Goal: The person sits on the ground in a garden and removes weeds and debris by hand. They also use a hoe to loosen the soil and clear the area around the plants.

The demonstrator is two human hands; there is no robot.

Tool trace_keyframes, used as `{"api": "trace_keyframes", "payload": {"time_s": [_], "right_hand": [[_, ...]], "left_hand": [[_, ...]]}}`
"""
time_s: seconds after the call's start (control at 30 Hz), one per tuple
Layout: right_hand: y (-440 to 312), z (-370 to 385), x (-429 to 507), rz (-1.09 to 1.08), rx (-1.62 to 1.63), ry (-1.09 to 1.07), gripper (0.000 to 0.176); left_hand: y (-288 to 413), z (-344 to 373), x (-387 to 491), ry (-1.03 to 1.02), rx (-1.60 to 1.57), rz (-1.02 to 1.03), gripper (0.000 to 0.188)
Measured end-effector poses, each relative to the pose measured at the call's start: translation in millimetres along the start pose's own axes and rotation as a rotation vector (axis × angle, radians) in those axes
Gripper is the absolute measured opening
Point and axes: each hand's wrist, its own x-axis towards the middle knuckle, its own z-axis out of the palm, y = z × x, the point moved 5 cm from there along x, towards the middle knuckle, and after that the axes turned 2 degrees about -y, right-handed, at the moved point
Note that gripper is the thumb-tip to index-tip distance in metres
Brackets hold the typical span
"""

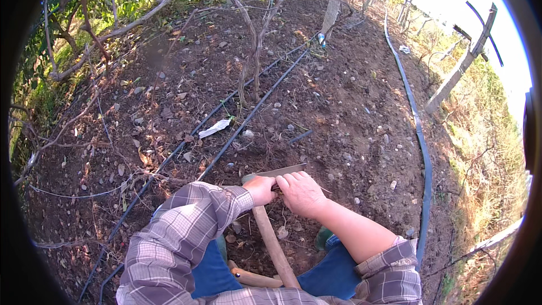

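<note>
A hoe with a metal blade (279, 171) and a long wooden handle (273, 241) lies between my bent knees, its handle running back towards my body. My left hand (260, 189) grips the hoe by its head, near the socket. Beside it, my right hand (301, 192) curls its fingers over the blade, thumb close to my left hand. Whether a small thing sits between the two hands is hidden. A second wooden tool handle (254, 278) lies low between my legs, partly covered by my shirt.
Two black irrigation pipes (250, 118) cross the stony soil beside a grapevine trunk (256, 51). A white scrap (215, 128) lies by them. A flat dark hose (417, 123) runs along the right. Concrete posts (461, 61) and bare vine canes (139, 21) stand around.
</note>
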Motion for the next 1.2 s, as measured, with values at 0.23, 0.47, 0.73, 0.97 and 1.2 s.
{"api": "trace_keyframes", "payload": {"time_s": [0.23, 0.47, 0.73, 0.97, 1.2], "right_hand": [[21.4, 47.5, -6.3, 0.298, 0.098, -0.403, 0.017], [46.8, 34.3, -8.2, 0.444, 0.207, -0.257, 0.023], [57.2, 40.2, 10.5, 0.583, 0.469, -0.153, 0.029], [42.4, 45.3, 8.4, 0.6, 0.823, -0.204, 0.025], [18.7, 34.5, 6.3, 0.869, 1.474, -0.389, 0.025]], "left_hand": [[2.1, 24.6, 17.6, -0.081, 0.106, 0.119, 0.027], [30.0, 4.8, 27.2, 0.265, 0.312, 0.47, 0.02], [33.9, -26.1, 16.3, 0.417, 0.417, 0.467, 0.013], [29.8, -31.9, -13.0, 0.578, 0.552, 0.342, 0.025], [24.8, -44.7, -30.9, 0.608, 0.711, 0.302, 0.051]]}}
